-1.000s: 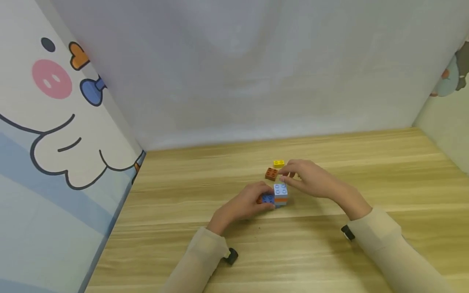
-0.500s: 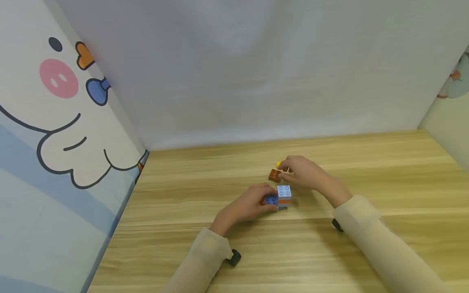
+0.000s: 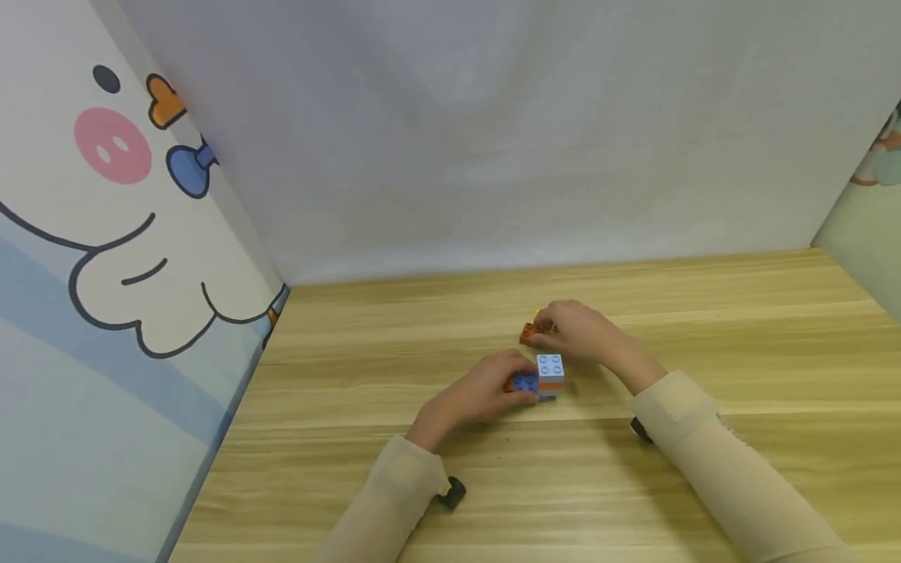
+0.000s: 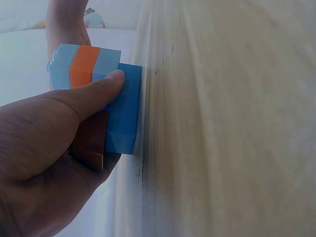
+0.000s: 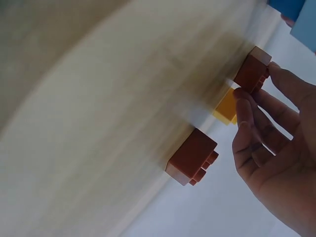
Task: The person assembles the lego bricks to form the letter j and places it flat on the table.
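Note:
My left hand [image 3: 475,391] grips a small block of joined building bricks [image 3: 550,366] low over the table. In the left wrist view, this block has a light blue and orange striped stack [image 4: 85,66], a blue base [image 4: 124,111] and a brown brick [image 4: 91,138] beside my thumb. Just beyond it, my right hand [image 3: 584,336] pinches a loose brown brick [image 3: 528,335] between thumb and fingers. The right wrist view shows that brown brick [image 5: 253,69] with thumb and a fingertip on its opposite ends. A yellow brick [image 5: 225,107] is partly hidden behind my right fingers.
Another brown brick [image 5: 191,155] stands on the table near my right hand, hidden under the hand in the head view. The wooden table [image 3: 380,336] meets a pale back curtain [image 3: 493,156]. A cartoon-printed panel [image 3: 141,227] borders the left side.
My right hand has moved left and closed on the brown brick, covering most of the yellow one. The left hand keeps its grip on the joined bricks; the head view has shifted slightly.

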Demonstrator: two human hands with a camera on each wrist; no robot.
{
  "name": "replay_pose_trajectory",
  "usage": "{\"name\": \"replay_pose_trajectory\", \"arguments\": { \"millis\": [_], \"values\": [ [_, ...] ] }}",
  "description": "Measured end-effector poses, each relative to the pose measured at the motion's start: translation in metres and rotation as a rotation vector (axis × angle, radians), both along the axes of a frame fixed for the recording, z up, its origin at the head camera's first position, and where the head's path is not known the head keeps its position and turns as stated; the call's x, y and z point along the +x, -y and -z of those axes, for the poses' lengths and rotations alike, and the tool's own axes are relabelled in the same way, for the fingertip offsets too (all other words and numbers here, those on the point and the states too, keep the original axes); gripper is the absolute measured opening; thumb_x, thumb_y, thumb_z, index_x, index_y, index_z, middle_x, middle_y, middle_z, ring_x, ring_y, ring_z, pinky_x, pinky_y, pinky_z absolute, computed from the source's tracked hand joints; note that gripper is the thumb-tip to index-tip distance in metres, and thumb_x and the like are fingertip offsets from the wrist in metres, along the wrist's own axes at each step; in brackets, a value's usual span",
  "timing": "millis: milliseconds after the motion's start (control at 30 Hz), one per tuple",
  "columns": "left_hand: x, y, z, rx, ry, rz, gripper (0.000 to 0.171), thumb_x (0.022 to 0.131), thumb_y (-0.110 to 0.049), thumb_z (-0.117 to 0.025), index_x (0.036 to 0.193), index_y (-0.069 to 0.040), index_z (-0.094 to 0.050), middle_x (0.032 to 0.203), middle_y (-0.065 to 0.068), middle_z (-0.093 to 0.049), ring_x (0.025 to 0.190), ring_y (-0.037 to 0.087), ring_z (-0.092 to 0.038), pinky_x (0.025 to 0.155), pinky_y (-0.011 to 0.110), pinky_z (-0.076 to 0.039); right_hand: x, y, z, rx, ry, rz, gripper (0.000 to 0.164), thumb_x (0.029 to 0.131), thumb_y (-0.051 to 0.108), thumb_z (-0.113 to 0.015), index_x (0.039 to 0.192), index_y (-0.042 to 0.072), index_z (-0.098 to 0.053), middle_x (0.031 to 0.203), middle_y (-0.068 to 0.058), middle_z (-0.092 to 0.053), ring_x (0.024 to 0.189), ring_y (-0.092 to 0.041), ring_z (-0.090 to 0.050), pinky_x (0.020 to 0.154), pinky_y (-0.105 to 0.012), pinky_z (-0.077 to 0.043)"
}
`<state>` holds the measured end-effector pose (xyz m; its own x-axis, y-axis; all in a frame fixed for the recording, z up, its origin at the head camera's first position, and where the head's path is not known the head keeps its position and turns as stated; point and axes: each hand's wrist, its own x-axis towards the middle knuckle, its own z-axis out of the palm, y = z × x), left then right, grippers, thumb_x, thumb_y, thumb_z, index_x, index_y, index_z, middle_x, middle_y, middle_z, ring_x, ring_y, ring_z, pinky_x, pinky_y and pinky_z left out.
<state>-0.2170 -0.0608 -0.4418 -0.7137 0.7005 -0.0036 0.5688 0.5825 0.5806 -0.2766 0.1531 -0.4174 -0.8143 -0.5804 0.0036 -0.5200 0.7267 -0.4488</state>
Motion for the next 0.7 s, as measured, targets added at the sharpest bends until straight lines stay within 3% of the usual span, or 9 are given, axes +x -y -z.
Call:
{"name": "replay_pose_trajectory", "arguments": {
  "millis": [333,500,700],
  "values": [
    [0.001,-0.002,-0.002,-0.016,0.009,-0.006,0.039,0.101,-0.031,-0.066,0.132,-0.007,-0.064,0.125,0.006,-0.067,0.108,0.015,-0.061,0.091,0.026,-0.05,0.006,-0.005,-0.004,-0.018,0.032,0.027,0.022,0.1,0.029,-0.066,0.102,0.01,-0.078,0.102,-0.007,-0.075,0.087,-0.018,-0.067,0.078,-0.038,-0.055],
    [0.002,-0.002,-0.004,-0.011,0.02,-0.01,0.04,0.101,-0.03,-0.066,0.133,-0.006,-0.063,0.126,0.007,-0.067,0.107,0.015,-0.061,0.09,0.025,-0.05,0.016,-0.014,-0.011,-0.027,-0.009,0.01,0.027,0.102,0.023,-0.063,0.117,0.005,-0.074,0.113,-0.012,-0.073,0.101,-0.026,-0.069,0.086,-0.045,-0.057],
    [0.002,-0.003,-0.001,-0.005,0.022,-0.015,0.04,0.1,-0.03,-0.066,0.132,-0.006,-0.064,0.126,0.007,-0.067,0.107,0.014,-0.061,0.09,0.024,-0.05,0.033,-0.023,-0.027,-0.098,-0.051,-0.016,0.025,0.101,0.02,-0.064,0.12,0.007,-0.073,0.112,-0.009,-0.072,0.098,-0.023,-0.068,0.083,-0.043,-0.056]
  ]
}}
